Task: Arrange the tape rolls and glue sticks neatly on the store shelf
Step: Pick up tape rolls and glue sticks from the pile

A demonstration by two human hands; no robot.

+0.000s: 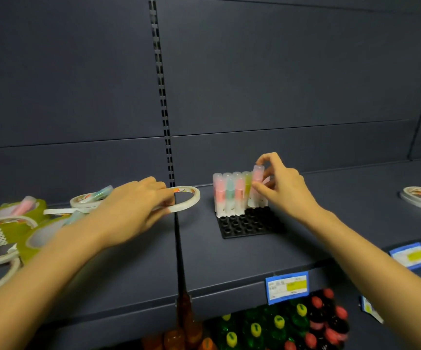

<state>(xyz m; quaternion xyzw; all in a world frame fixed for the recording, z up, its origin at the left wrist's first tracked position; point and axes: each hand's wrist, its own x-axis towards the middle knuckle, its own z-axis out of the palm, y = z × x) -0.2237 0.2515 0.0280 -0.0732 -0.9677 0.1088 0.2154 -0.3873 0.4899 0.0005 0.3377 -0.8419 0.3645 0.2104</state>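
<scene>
The right hand pinches a translucent pink glue stick upright over the black holed tray on the dark grey shelf; the left hand grips a thin white tape roll resting there.

Looks like about nine glue sticks in the black tray. Two hands, three shelf price tags, tape rolls too jumbled to count.
</scene>
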